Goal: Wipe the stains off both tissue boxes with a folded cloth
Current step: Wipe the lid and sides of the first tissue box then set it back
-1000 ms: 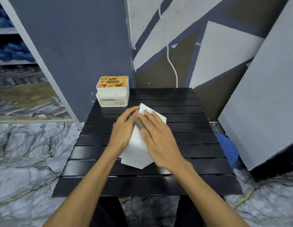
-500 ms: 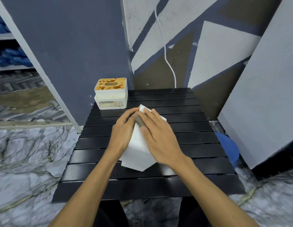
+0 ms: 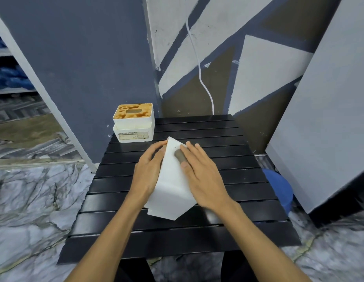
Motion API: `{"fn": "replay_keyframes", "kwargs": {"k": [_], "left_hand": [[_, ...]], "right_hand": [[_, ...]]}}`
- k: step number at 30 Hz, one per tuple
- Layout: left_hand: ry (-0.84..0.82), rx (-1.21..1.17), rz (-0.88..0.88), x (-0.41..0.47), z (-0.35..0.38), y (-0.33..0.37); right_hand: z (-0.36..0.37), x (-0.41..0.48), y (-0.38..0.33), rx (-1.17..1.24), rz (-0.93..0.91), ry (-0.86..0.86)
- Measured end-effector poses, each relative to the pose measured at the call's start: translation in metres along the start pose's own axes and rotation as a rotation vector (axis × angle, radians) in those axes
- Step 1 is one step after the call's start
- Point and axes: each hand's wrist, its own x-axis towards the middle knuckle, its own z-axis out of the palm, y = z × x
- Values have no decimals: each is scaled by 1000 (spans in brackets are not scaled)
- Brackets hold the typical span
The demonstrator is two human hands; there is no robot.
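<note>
A: Where is free room on the black table [image 3: 228, 159]?
B: The right half is bare, from the near edge to the far edge. The near strip in front of the white box [image 3: 171, 180] is bare too.
A: What stands in the way?
B: The white box fills the middle, with the left hand [image 3: 148, 171] and the right hand [image 3: 205, 176] lying on it. The stained box [image 3: 133, 123] stands at the far left corner, close against the dark wall panel [image 3: 85, 68]. Between the two boxes is only a narrow gap. On the right, a grey board [image 3: 319, 119] leans near the table.
</note>
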Motion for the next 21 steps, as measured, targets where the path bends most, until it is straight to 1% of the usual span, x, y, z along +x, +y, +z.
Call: {"fn": "replay_keyframes", "kwargs": {"k": [3,5,7,10,13,16,18,21], "left_hand": [[11,4,-2,-2,1,1],[10,5,-3,-2,1,0],[6,7,-1,-2,0,-1],[2,7,-8,-2,1,0],[3,11,-17,-3,3,3],[6,9,-14,-3,3,2],[7,3,-10,-3,3,1],[3,7,-10,-2,3,1]], "right_hand": [[1,-1,9,60,100,-3],[2,-15,4,60,75,12],[3,-23,-2,32,2,29],[0,-7,0,21,-22,-5],[-3,16,14,33,67,-37],[-2,13,21,98,144,-23],[-1,-3,16,107,120,-4],[0,-21,0,21,-13,5]]}}
